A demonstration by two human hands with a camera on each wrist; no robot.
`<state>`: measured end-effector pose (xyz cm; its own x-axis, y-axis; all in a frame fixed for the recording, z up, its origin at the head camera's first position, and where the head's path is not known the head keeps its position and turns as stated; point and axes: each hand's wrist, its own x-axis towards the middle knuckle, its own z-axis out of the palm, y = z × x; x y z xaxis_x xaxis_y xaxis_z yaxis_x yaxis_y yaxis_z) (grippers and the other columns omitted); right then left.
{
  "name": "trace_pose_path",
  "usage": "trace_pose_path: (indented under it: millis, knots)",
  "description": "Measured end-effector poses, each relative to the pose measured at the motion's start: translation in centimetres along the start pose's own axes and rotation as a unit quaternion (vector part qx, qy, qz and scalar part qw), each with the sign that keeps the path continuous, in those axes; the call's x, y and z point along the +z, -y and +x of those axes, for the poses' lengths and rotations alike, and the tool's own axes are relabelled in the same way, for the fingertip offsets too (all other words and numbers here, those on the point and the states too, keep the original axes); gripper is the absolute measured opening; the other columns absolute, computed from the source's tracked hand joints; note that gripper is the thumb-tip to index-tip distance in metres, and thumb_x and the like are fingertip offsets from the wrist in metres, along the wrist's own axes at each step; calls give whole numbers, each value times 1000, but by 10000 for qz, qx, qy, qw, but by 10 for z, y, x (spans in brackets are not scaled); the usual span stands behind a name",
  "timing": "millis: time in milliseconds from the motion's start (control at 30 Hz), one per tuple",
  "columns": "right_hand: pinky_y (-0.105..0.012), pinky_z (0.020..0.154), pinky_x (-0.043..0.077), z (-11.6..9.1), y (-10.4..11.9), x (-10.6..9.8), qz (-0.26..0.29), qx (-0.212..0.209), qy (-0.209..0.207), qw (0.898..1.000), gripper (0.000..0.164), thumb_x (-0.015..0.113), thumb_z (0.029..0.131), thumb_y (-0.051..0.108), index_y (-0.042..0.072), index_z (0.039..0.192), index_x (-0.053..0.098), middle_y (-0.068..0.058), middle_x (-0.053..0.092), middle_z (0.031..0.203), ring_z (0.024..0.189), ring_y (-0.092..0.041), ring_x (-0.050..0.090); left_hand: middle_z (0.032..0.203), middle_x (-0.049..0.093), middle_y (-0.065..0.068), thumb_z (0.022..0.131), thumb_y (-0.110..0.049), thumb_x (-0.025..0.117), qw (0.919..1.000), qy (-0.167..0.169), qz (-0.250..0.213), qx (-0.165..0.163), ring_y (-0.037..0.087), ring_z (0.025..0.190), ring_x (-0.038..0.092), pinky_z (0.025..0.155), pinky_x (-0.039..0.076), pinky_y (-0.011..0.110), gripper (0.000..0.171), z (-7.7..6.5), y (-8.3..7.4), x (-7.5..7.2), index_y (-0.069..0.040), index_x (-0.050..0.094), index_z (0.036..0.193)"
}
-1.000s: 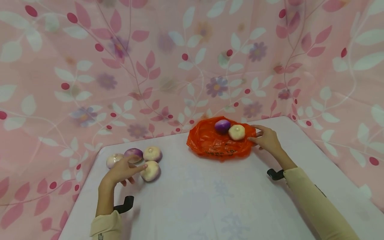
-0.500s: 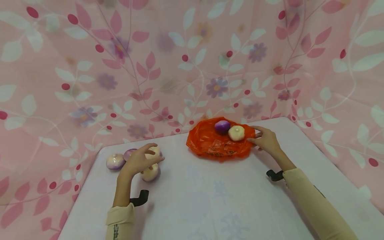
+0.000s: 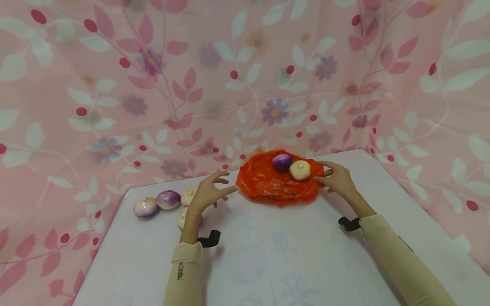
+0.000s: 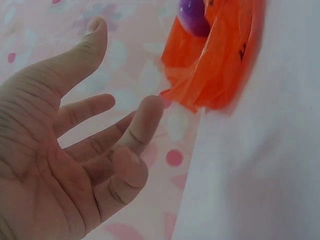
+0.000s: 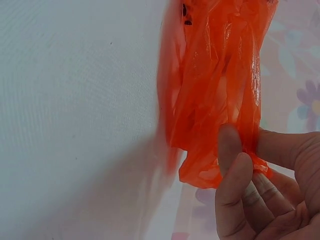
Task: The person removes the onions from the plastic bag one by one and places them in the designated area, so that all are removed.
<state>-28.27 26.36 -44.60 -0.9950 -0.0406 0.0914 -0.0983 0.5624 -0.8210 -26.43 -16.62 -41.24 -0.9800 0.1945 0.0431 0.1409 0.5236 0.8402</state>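
My right hand point(image 3: 337, 178) pinches the right edge of an orange plastic bag point(image 3: 264, 180); in the right wrist view, thumb and fingers point(image 5: 232, 192) grip its crumpled film. The bag's mouth is spread wide. At its right side sit two round vegetables, like turnips or onions: a purple one point(image 3: 282, 162) and a cream one point(image 3: 300, 170). Just left of the bag is my left hand point(image 3: 208, 191), fingers spread, holding nothing. In the left wrist view its fingertips are close to the bag point(image 4: 215, 75); whether they touch cannot be told.
Several similar vegetables lie at the table's left: a cream-and-purple one point(image 3: 146, 207), a purple one point(image 3: 168, 199), and cream ones point(image 3: 188, 197) partly behind the left forearm. The white-covered table point(image 3: 260, 255) meets a pink floral curtain point(image 3: 214, 85) at the back and sides.
My left hand has moved right, from over the loose vegetables to beside the bag's left edge. The right hand keeps its hold on the bag.
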Motion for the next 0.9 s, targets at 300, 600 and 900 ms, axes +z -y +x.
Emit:
trace_pose_path:
  millis: [300,600,900]
  knots:
    - [-38,53,57,-1,-1,0,14,23,-4,10000,66,77,87,21,7,144,48,-27,68,103,73,-35,72,128,62,17,75,-60,78,9995,-185,-258,43,39,71,70,37,48,35,79,34,-9,33,-16,56,137]
    - [-38,52,57,0,-1,-2,-26,-20,-9,10000,66,77,87,20,7,145,48,-27,68,103,72,-34,72,124,63,15,73,-64,78,9982,-576,-154,60,35,64,67,48,54,38,84,60,-28,64,-10,59,134]
    - [-41,53,57,0,2,2,67,-22,-22,10000,64,77,87,19,8,144,49,-25,69,100,71,-36,71,95,71,14,72,-69,74,9942,-945,521,33,32,74,69,69,55,38,82,77,-42,90,-6,65,123]
